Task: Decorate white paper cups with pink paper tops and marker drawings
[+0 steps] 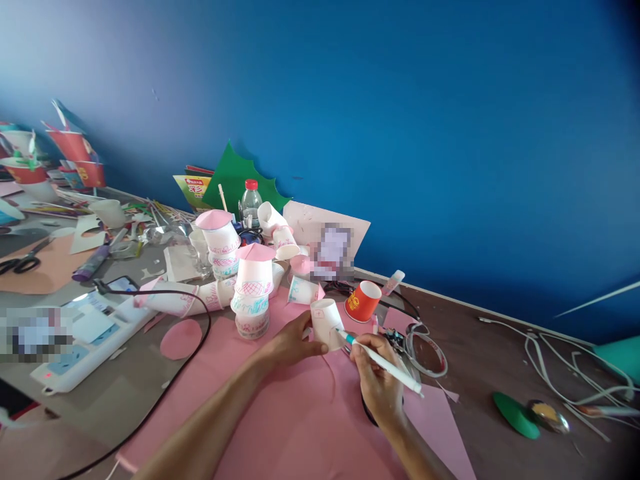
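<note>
- The surface (465, 353) carries a pink paper sheet (300, 420).
- The left hand (293, 343) grips a white paper cup (327, 323) above the sheet, near an orange paper cup (363, 303).
- The right hand (377, 377) grips a marker (390, 365), teal tip at the white cup's side.

a teal-tipped marker (387, 365) points at a tilted white cup (325, 321)

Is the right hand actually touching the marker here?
Touching. The head view shows the right hand gripping the marker between thumb and fingers.
</note>
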Demonstrator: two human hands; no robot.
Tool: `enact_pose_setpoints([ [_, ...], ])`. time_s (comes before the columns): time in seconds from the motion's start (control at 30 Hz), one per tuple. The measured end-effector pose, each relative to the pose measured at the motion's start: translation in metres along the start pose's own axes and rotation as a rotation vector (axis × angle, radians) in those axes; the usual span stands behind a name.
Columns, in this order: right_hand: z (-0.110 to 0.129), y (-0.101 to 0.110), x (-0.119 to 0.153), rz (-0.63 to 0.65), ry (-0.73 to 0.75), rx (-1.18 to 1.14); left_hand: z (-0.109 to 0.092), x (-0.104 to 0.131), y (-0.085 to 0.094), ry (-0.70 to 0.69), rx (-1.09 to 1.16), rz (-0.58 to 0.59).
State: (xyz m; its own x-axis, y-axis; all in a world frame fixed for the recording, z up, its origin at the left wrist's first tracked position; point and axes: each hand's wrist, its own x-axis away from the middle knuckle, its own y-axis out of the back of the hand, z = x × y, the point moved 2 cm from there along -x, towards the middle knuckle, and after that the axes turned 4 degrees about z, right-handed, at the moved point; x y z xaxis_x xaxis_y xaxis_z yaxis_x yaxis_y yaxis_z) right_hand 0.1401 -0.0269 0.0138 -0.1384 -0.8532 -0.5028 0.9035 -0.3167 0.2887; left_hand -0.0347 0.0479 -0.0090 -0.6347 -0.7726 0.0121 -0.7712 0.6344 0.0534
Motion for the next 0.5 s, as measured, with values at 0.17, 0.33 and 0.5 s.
enact_pose_setpoints([
  [0.17, 0.0027, -0.0009, -0.0024, -0.001, 0.022, 0.042, 0.0055, -0.0005, 0.0012, 0.003, -0.005, -0.014],
  [0.33, 0.0006, -0.0007, -0.0008, -0.004, 0.025, 0.058, 0.0033, -0.0003, 0.0006, 0.012, 0.017, -0.014],
  [0.5, -0.0022, -0.0006, 0.0040, 0.105, -0.016, 0.008, -0.0011, -0.0001, -0.0010, -0.032, 0.017, -0.013],
])
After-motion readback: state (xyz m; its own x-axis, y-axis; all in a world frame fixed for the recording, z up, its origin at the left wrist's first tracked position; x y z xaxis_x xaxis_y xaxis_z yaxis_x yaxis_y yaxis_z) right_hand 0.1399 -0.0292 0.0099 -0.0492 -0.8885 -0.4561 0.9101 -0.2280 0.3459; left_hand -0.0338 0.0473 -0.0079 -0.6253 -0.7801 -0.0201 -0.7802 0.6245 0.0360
